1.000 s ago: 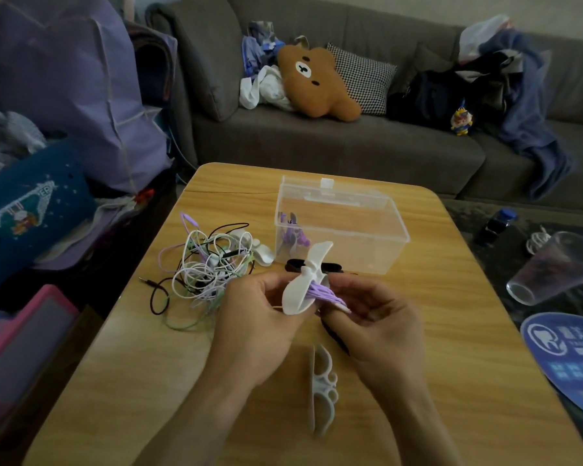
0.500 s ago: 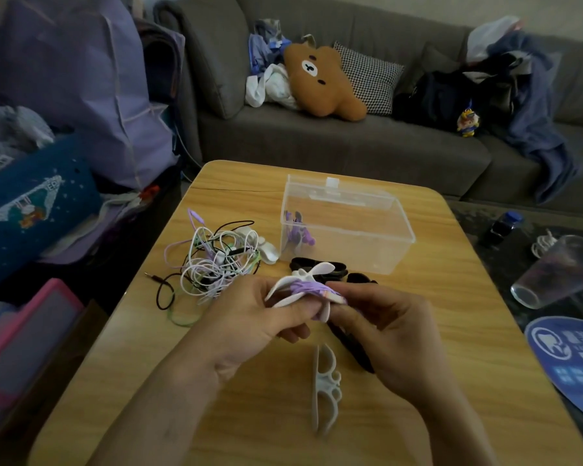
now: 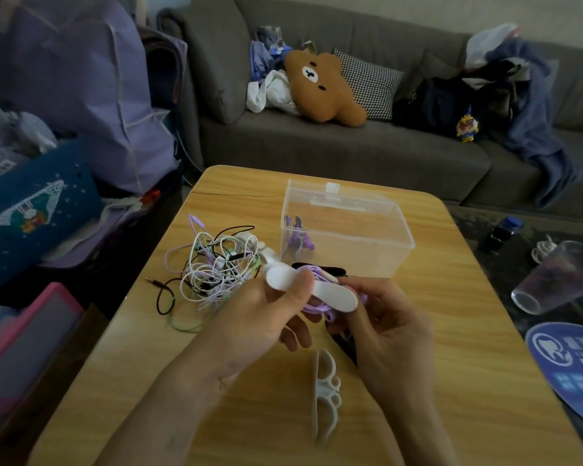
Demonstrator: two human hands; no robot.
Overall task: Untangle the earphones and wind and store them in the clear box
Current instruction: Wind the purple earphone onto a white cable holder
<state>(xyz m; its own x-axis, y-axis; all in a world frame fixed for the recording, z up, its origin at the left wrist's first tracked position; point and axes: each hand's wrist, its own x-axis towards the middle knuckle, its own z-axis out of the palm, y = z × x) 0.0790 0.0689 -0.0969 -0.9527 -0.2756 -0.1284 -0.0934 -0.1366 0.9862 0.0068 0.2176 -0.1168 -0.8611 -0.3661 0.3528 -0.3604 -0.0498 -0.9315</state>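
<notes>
My left hand grips a white cord winder with its thumb pressed on the winder's left end. Purple earphones are wrapped round the winder. My right hand pinches the winder's right end and the purple cord beneath it. A tangle of white, purple, black and green earphones lies on the wooden table to the left. The clear box stands open behind my hands with a purple item inside. A second white winder lies on the table below my hands.
A black object lies between my hands and the box. Right of the table are a tipped clear cup, a blue round fan and a dark bottle. A sofa with cushions stands behind; bags pile at left.
The winder has turned from upright to lying flat across both hands. My left thumb now presses its left end, and my right fingers have shifted to its right end.
</notes>
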